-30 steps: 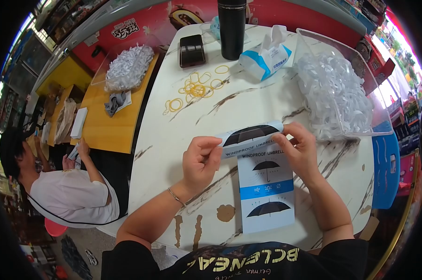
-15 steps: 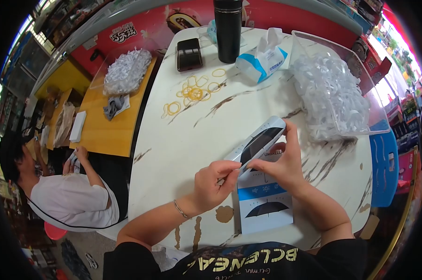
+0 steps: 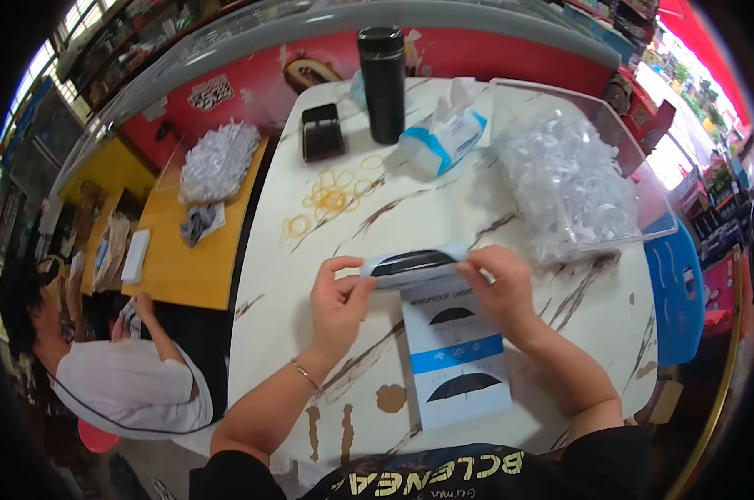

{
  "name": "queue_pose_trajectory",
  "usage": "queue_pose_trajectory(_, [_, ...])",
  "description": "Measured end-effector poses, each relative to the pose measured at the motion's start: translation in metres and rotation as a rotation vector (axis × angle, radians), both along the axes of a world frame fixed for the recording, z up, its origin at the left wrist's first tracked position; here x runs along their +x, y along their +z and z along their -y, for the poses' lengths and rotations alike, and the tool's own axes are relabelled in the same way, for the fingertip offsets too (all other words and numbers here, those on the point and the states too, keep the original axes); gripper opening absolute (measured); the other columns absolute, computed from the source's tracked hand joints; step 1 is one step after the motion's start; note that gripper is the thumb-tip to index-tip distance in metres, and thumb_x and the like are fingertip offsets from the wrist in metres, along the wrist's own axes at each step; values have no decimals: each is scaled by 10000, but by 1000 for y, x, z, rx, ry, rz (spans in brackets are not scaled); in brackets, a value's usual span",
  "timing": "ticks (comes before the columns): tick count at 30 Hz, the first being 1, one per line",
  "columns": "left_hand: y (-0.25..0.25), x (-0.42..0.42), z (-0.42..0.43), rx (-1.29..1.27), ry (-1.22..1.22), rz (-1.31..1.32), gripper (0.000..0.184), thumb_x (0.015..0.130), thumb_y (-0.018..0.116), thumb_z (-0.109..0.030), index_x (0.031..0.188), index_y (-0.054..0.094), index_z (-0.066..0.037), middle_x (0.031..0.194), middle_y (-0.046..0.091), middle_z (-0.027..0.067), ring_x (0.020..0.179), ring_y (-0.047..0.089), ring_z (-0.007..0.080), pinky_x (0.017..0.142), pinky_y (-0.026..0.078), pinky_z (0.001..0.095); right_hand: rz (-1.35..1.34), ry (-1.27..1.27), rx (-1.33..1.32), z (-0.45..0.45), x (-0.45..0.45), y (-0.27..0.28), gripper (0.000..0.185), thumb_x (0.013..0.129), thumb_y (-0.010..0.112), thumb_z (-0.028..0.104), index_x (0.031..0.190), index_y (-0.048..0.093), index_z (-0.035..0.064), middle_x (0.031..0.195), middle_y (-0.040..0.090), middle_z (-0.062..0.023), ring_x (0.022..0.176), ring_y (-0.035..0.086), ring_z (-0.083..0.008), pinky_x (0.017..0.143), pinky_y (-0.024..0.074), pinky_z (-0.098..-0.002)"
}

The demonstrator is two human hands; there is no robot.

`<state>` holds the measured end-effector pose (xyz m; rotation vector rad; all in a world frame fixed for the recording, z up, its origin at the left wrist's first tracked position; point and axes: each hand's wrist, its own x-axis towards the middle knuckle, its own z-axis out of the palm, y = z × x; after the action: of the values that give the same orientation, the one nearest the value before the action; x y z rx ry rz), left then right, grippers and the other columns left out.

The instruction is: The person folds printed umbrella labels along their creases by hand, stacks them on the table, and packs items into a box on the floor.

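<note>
A curled, glossy umbrella-print sheet (image 3: 417, 267) is stretched level between my two hands above the table. My left hand (image 3: 341, 300) pinches its left end between thumb and fingers. At the opposite end, my right hand (image 3: 500, 287) has its fingers closed on the edge. Just below lies a flat umbrella-print sheet (image 3: 459, 390), pale with a blue band and black umbrella pictures; whether it is one sheet or a stack I cannot tell. The held sheet covers its upper edge.
Yellow rubber bands (image 3: 331, 198), a black case (image 3: 322, 133), a black tumbler (image 3: 383, 87) and a tissue pack (image 3: 445, 137) stand or lie farther back. At right is a clear bin (image 3: 656, 225) of translucent strips. A person (image 3: 127, 379) sits by the yellow table (image 3: 185, 282).
The held sheet has swung from a steep slant to level and moved left. My left hand has shifted from its lower end to its left end; my right hand now grips the right end.
</note>
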<state>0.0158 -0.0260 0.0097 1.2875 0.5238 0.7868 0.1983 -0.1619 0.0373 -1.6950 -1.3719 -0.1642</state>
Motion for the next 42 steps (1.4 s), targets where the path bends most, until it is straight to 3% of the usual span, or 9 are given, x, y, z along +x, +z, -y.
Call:
queue_pose_trajectory(9, [-7, 0, -13, -164, -42, 1, 226, 943, 445, -161, 1116, 430, -17, 798, 611, 61, 508, 431, 52, 471, 351, 191, 177, 44, 31, 13, -10, 29, 159, 701, 711, 70, 703, 555, 37, 634, 545, -73, 577, 516, -249, 506, 405, -342])
queue_pose_trajectory(15, [-8, 4, -4, 65, -85, -67, 335, 960, 385, -258, 1201, 404, -26, 1186, 522, 112, 751, 476, 56, 560, 367, 155, 539, -120, 345, 47, -6, 95, 212, 636, 762, 116, 716, 571, 70, 624, 536, -43, 567, 536, -217, 474, 422, -304])
queue_pose_trajectory(17, [-9, 1, -3, 251, -180, -114, 363, 913, 456, -210, 1229, 431, -35, 1308, 440, 134, 973, 491, 113, 719, 413, 211, 571, -201, 371, 73, -1, 122, 195, 630, 760, 54, 709, 583, 37, 651, 559, -71, 575, 543, -219, 486, 422, -308])
queue_pose_trajectory(22, [0, 4, 8, 883, -400, -273, 459, 739, 646, -169, 1179, 555, -77, 1387, 357, 175, 1246, 371, 280, 1017, 302, 370, 416, -630, 135, 178, 7, 169, 120, 756, 684, 35, 855, 624, 3, 759, 621, -76, 577, 538, -115, 486, 396, -239])
queue_pose_trajectory(25, [-1, 8, 12, 1042, -484, -229, 515, 655, 706, -197, 1146, 593, -85, 1398, 331, 195, 1266, 328, 358, 1046, 254, 422, 205, -903, -46, 249, 1, 179, 112, 806, 631, 96, 840, 603, -6, 666, 608, -79, 539, 523, -120, 502, 385, -239])
queue_pose_trajectory(30, [-8, 8, 20, 1110, -562, -236, 783, 655, 679, -587, 1217, 543, -60, 1421, 262, 230, 1316, 240, 378, 1057, 217, 456, 69, -1214, -315, 384, -22, 152, 154, 778, 647, 124, 816, 587, -12, 652, 610, -98, 543, 558, -161, 523, 410, -280])
queue_pose_trajectory(33, [-5, 9, 24, 1117, -582, -202, 850, 619, 679, -625, 1239, 523, -64, 1426, 250, 230, 1317, 233, 383, 1058, 214, 461, -46, -1415, -516, 414, -46, 131, 198, 724, 681, 179, 786, 599, 9, 676, 627, -116, 594, 611, -216, 565, 444, -310])
queue_pose_trajectory(38, [4, 9, 32, 1155, -662, -207, 783, 533, 813, -372, 1212, 547, -87, 1418, 267, 222, 1307, 259, 368, 1052, 245, 452, -244, -1424, -878, 479, -51, 56, 223, 681, 705, 225, 818, 644, 60, 806, 650, -123, 799, 624, -281, 700, 475, -383])
queue_pose_trajectory(42, [-11, 10, 18, 1173, -630, -197, 636, 509, 803, -141, 1118, 623, -107, 1395, 315, 209, 1279, 310, 360, 1046, 272, 422, -140, -1401, -639, 443, -49, 67, 262, 729, 673, 182, 959, 622, 68, 820, 664, -118, 760, 644, -267, 659, 487, -344])
